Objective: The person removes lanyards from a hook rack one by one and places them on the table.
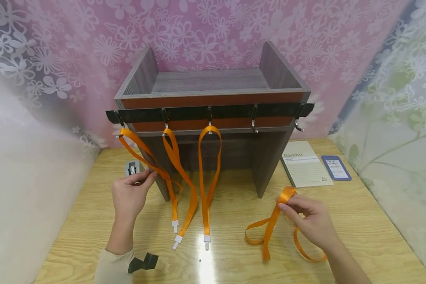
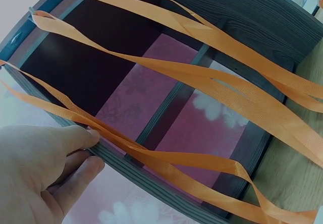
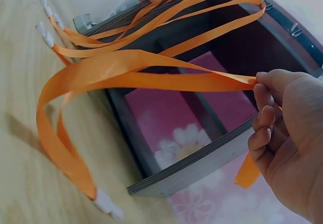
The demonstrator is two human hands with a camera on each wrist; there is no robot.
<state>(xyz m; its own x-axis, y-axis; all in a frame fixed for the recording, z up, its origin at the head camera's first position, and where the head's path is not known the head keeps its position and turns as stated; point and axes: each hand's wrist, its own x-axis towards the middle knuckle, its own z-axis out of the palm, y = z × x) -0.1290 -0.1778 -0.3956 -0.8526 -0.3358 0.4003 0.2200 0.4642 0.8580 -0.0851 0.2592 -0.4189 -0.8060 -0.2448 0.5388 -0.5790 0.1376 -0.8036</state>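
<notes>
My right hand (image 1: pixel 310 221) pinches an orange lanyard (image 3: pixel 121 65) between thumb and fingers over the table's right side. Its loops hang below the hand, and its white clip (image 3: pixel 107 205) shows in the right wrist view. Three more orange lanyards hang by their loops from the rack's left, second and middle hooks; the middle lanyard (image 1: pixel 203 189) hangs straight with its clip down. My left hand (image 1: pixel 130 196) is at the leftmost lanyard (image 1: pixel 142 148). In the left wrist view its fingertips (image 2: pixel 93 137) are right beside that strap, with a gap between thumb and finger.
A black hook rail (image 1: pixel 230 113) runs across the front of a grey wooden shelf (image 1: pixel 209 81). Two bare hooks (image 1: pixel 254 125) are on its right part. A notebook (image 1: pixel 305 165) and blue card holder (image 1: pixel 336 168) lie at right; a small grey object (image 1: pixel 132 167) stands at left.
</notes>
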